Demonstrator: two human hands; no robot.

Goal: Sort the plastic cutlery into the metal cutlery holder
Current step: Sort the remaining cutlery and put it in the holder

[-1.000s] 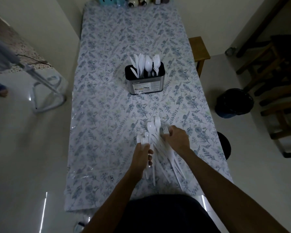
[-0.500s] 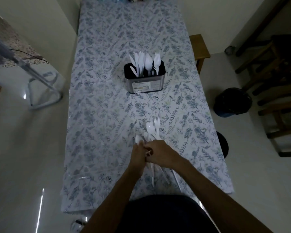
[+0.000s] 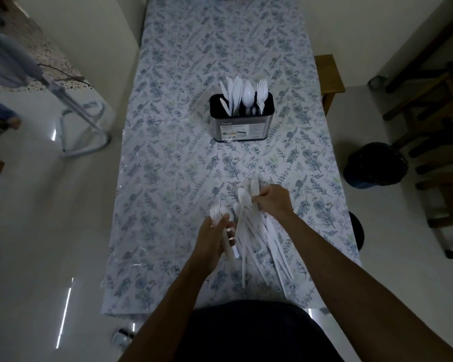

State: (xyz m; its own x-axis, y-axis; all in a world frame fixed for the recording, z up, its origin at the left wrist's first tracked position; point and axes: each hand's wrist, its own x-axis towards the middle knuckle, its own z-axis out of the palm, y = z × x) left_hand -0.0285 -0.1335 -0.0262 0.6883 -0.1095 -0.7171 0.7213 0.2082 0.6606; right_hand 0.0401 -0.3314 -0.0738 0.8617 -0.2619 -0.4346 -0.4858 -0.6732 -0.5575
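Observation:
A metal cutlery holder (image 3: pixel 242 126) stands mid-table with white knives, a spoon and forks upright in its compartments. Near the front edge lies a loose pile of white plastic cutlery (image 3: pixel 262 236). My left hand (image 3: pixel 216 237) grips white forks (image 3: pixel 215 211) by their handles, tines pointing away from me. At the far end of the pile, my right hand (image 3: pixel 272 201) pinches the neck of a fork (image 3: pixel 254 184) beside a spoon (image 3: pixel 244 196).
The table wears a floral cloth (image 3: pixel 194 61). A wooden stool (image 3: pixel 328 74) sits at the right edge, a black bin (image 3: pixel 375 164) on the floor beyond it. Dark wooden chairs (image 3: pixel 437 131) stand far right. A metal frame (image 3: pixel 84 121) stands at left.
My right hand left my left hand and moved forward and right to the fork at the pile's far end. My left hand still holds its forks.

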